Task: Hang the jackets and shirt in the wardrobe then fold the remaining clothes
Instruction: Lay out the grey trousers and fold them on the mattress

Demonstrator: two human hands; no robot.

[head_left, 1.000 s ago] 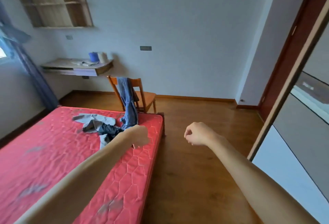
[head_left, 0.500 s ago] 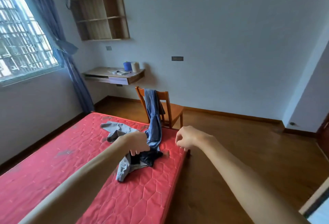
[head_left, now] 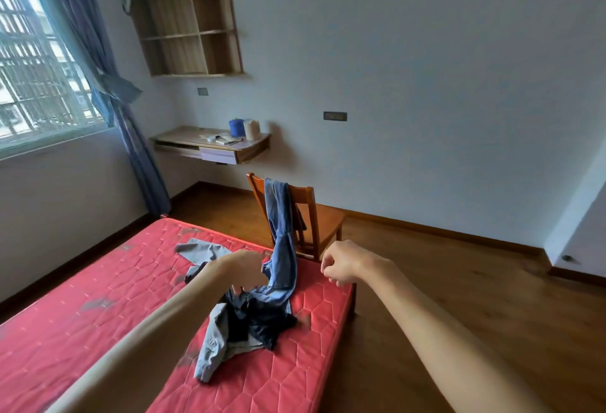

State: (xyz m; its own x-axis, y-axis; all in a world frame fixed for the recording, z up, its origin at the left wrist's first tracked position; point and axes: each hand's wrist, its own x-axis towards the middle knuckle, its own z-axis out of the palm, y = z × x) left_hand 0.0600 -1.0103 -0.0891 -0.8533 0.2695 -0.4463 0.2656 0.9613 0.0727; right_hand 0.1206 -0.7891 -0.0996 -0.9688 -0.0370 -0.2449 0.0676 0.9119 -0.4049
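A heap of clothes lies on the red mattress [head_left: 98, 307]: a grey garment [head_left: 213, 347], a dark navy piece [head_left: 262, 321], and blue jeans [head_left: 282, 248] that drape from the wooden chair [head_left: 314, 216] down onto the bed. My left hand [head_left: 244, 268] hovers over the heap with fingers curled downward and nothing visibly in them. Over the bed's right edge, my right hand [head_left: 341, 263] hangs in the air, loosely curled and empty. The wardrobe is out of view.
A wall-mounted desk [head_left: 210, 143] carries a blue container, a white roll and small items. Above it hangs a wooden shelf unit [head_left: 190, 29]. A window with a blue curtain [head_left: 108, 84] is at left. Wooden floor [head_left: 459, 298] spreads to the right of the bed.
The view swung left, away from the wardrobe and toward the bed. Both hands came closer to the clothes heap, the left one now right above it.
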